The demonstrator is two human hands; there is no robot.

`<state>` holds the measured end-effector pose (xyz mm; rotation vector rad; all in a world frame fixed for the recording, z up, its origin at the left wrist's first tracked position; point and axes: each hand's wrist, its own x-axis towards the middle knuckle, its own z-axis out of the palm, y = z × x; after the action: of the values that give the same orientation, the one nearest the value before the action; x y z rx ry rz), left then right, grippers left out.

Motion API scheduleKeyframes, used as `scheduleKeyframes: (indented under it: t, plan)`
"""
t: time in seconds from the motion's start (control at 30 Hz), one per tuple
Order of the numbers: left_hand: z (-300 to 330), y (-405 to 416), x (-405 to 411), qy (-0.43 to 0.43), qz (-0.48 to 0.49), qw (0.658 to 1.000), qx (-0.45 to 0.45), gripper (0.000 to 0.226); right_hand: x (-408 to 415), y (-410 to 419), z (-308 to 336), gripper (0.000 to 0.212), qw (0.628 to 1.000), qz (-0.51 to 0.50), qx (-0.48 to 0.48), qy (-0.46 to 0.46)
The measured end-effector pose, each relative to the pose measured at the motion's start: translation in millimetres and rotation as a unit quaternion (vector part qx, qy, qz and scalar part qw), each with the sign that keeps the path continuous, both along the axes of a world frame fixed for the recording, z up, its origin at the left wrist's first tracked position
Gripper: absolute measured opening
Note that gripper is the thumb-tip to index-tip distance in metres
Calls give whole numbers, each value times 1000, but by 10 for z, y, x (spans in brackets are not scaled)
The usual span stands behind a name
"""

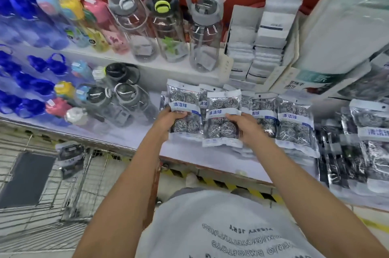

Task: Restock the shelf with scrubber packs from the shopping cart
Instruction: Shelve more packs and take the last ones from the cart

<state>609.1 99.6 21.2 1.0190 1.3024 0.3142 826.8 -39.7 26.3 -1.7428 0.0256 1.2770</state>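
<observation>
At the lower left of the frame the wire shopping cart (69, 184) stands against the shelf front, with one dark scrubber pack (70, 158) propped on its rim; how many more lie inside cannot be told. Just above centre, the left hand (171, 119) grips a steel-wool scrubber pack (184, 110) by its left edge, thumb across the label. The right hand (245, 128) holds a second pack (223, 118) from the right side, fingers curled behind it. Both packs hover over the white shelf (185, 157), overlapping each other.

Judging from this, restocking is well along: a row of matching packs (294, 123) already stands behind and to the right, and these two have yet to be set down. Bare shelf lies in front of the hands, down to the red shelf edge (210, 170). Left of centre, clear water bottles (130, 99) crowd close, so room to the left is tight. Farther back, an upper shelf carries more bottles (166, 26).
</observation>
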Motion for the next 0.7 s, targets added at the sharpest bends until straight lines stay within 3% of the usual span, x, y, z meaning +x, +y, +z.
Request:
scheduleKeyframes:
  t: [0.13, 0.2, 0.3, 0.4, 0.5, 0.63, 0.7]
  plan:
    - [-166, 388, 99, 36, -49, 998, 7, 23, -62, 283, -124, 36, 998, -14, -49, -46]
    - [-237, 540, 144, 53, -71, 996, 32, 28, -75, 387, -175, 53, 990, 11, -78, -114]
    - [-333, 700, 196, 90, -109, 987, 71, 34, -69, 502, -204, 54, 975, 24, -99, -198]
    - [-492, 847, 220, 136, -137, 978, 83, 58, -56, 590, -234, 42, 967, 35, -122, -219]
    - [-1150, 1096, 184, 160, -169, 968, 92, 80, -39, 671, -279, 40, 964, 52, -134, -225]
    - [-650, 944, 238, 205, -207, 947, 134, 38, -8, 656, -299, 43, 955, 83, -140, -248]
    - [-557, 903, 234, 194, -207, 946, 155, 37, 14, 629, -299, 56, 948, 101, -135, -271]
